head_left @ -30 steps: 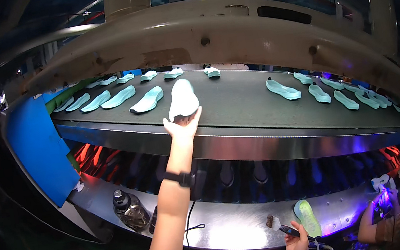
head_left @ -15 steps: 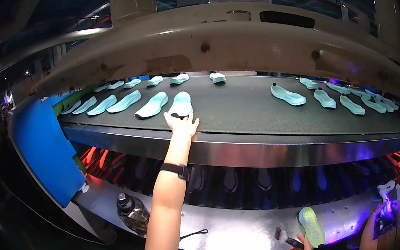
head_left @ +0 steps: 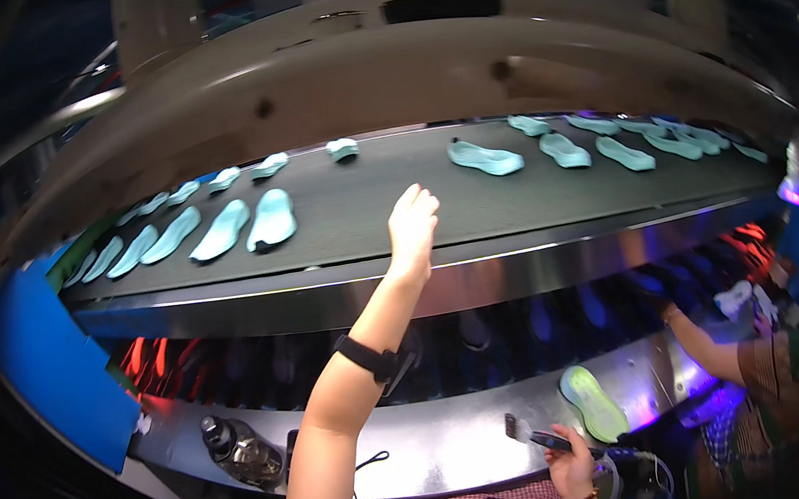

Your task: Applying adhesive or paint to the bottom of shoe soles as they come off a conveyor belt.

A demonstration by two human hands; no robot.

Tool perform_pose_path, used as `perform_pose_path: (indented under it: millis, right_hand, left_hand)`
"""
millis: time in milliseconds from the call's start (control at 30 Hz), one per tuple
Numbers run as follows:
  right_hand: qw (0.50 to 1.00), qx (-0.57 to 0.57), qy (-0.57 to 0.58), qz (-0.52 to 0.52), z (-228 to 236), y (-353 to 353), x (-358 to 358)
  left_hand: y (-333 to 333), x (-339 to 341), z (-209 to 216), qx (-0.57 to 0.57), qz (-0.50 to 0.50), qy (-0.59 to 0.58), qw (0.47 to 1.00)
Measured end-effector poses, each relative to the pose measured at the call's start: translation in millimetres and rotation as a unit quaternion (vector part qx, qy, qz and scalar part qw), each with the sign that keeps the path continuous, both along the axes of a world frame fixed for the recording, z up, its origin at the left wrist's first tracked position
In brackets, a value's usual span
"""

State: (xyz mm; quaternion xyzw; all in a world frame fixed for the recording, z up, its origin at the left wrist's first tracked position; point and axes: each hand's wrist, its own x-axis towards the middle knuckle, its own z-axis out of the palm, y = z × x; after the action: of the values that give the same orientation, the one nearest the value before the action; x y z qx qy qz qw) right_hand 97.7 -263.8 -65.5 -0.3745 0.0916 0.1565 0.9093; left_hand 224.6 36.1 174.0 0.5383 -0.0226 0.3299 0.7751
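My left arm stretches over the upper conveyor belt (head_left: 346,226). At its end my left hand (head_left: 413,232) hovers with nothing in it, its fingers partly bent and a little blurred. To its right lies a mint-coloured shoe sole (head_left: 485,158); to its left another mint sole (head_left: 270,219) with a black tip rests on the belt. Low in the view my right hand (head_left: 573,464) is closed around the dark handle of a brush (head_left: 535,434), bristles toward the left. Beside that brush a yellow-green sole (head_left: 594,406) lies on the metal ledge (head_left: 436,452).
More mint soles stand in rows at both ends of the belt. A beige hood (head_left: 379,91) overhangs it. Below, a dark lower level (head_left: 492,338) holds several soles, with red glow at its ends. A dark bottle (head_left: 242,454) stands left; a co-worker's arm (head_left: 706,350) reaches in at right.
My left hand has let go of the black-tipped sole and moved right, away from it. The view has shifted right. The co-worker's arm now reaches into the lower level.
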Motion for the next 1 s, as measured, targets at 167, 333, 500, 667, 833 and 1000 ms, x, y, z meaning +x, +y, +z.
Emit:
perform_pose_path:
  millis: [167, 333, 500, 667, 833, 1000]
  right_hand:
    - [0.998, 0.057, -0.002, -0.018, -8.2, -11.7, 2.3]
    - [0.992, 0.098, 0.059, -0.054, -28.7, -30.4, 20.9]
    - [0.985, 0.119, 0.117, -0.046, -37.4, -42.0, 53.3]
    - [0.996, 0.04, 0.083, 0.009, -32.3, -49.6, 76.4]
    - [0.997, 0.001, 0.07, 0.03, -28.4, -51.2, 89.0]
    - [0.997, -0.02, 0.07, 0.034, -24.5, -50.0, 91.2]
  left_hand:
    - [-93.7, 71.8, 12.0, 0.214, 0.035, 0.158, 0.963]
    - [-118.0, 126.9, 42.1, 0.491, 0.113, 0.272, 0.82]
    - [-117.5, 167.9, 61.7, 0.672, 0.244, 0.332, 0.615]
    - [-110.5, 218.3, 58.4, 0.718, 0.204, 0.41, 0.524]
    - [-101.2, 248.2, 41.9, 0.743, 0.202, 0.46, 0.441]
    - [-91.4, 247.1, 35.8, 0.726, 0.176, 0.504, 0.432]
